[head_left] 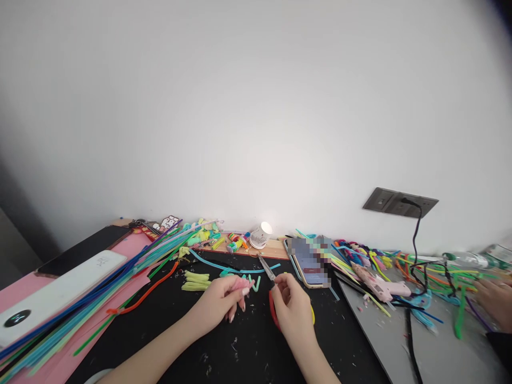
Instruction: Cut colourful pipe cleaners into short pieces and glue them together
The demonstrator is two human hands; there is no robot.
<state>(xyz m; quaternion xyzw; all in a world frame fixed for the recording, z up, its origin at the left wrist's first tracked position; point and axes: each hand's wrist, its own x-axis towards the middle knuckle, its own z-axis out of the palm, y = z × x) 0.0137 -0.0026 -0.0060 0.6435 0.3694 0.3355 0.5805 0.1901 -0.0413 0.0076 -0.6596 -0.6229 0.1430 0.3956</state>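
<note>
My left hand [220,301] is closed in a pinch on a fuzzy pink piece [240,284], most of it covered by the fingers. Short mint-green pipe cleaner pieces [257,283] lie just beyond those fingertips. My right hand [294,306] is wrapped over a pair of scissors [267,268] near the pivot. Their blades point away from me toward the wall, and the red and yellow handles show at either side of the hand. Left of the pink piece, several pale yellow pipe cleaner pieces [196,281] lie bunched on the black mat [236,354].
Long pipe cleaners [108,290] and a white power bank [60,293] lie at left. A paper cup [261,235] leans by the wall. Right of the scissors are a phone [310,266], a pink glue gun [378,282] with black cord, and another person's hand [494,301].
</note>
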